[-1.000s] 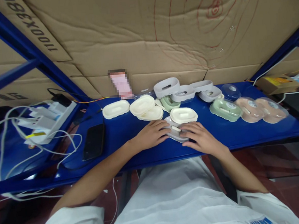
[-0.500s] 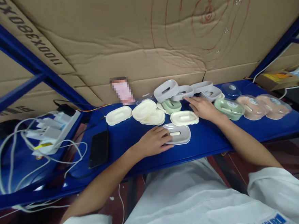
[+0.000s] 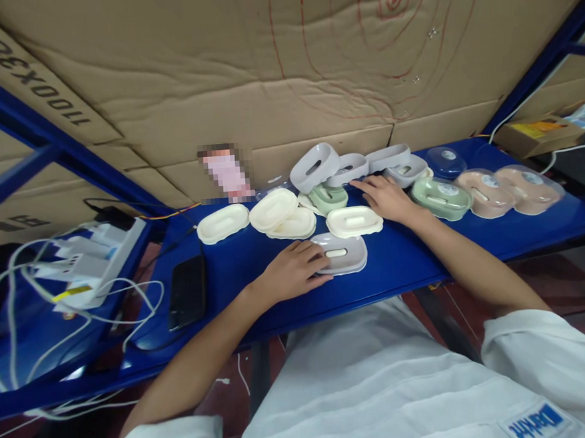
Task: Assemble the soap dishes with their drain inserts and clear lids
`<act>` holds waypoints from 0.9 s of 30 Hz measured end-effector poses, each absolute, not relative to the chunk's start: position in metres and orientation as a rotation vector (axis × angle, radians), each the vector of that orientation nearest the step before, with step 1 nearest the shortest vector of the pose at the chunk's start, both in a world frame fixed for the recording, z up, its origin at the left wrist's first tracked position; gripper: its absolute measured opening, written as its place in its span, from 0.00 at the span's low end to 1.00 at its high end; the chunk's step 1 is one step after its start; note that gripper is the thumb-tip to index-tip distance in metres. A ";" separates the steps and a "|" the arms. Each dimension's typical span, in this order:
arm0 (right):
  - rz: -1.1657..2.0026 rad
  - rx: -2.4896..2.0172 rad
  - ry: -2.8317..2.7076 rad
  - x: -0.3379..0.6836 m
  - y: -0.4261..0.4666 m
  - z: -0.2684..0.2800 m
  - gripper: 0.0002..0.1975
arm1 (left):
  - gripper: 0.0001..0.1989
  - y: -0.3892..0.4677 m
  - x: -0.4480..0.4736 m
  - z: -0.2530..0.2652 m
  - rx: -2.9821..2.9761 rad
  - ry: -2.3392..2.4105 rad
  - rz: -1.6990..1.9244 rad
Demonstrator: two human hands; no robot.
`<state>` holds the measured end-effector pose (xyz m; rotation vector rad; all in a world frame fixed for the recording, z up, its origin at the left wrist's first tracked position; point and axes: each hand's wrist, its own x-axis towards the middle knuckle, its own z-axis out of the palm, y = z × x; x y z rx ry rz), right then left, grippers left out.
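At the front of the blue shelf lies a grey oval soap dish (image 3: 351, 258) with a pale insert showing through its slot. My left hand (image 3: 293, 270) grips its left end, fingers over the far side and thumb along the near side. My right hand (image 3: 386, 199) rests further back with fingers stretched out, holding nothing that I can see. Just left of that hand sits a cream oval tray (image 3: 353, 222). Behind it are a green dish (image 3: 328, 199) and a grey oval shell (image 3: 313, 167) among several similar grey ones.
Several cream trays (image 3: 223, 224) lie at left, near a black phone (image 3: 187, 293). Covered green (image 3: 441, 198) and pink soap boxes (image 3: 531, 190) stand at right, with a blue one (image 3: 446, 161) behind. A white power strip (image 3: 100, 266) with cables occupies the far left. Cardboard (image 3: 186, 66) walls the back.
My right hand has shifted slightly, its fingers stretching toward the dishes behind. The left hand stays on the grey soap dish. The whole view has tilted a little.
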<state>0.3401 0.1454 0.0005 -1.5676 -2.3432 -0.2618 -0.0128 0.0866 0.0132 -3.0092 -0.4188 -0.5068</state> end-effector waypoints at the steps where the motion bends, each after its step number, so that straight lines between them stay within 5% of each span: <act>1: -0.278 -1.582 -2.350 0.340 0.146 0.000 0.28 | 0.12 0.087 -0.013 0.013 -3.010 -0.426 -0.499; 5: -0.355 -1.699 -2.325 0.341 0.153 0.001 0.32 | 0.12 0.087 -0.013 0.012 -3.012 -0.433 -0.490; 13: -0.440 -1.570 -2.192 0.340 0.157 0.011 0.21 | 0.12 0.087 -0.013 0.012 -3.003 -0.405 -0.533; 27: 0.029 -1.145 -2.008 0.304 0.105 0.032 0.20 | 0.09 0.088 -0.016 0.016 -3.064 -0.451 -0.629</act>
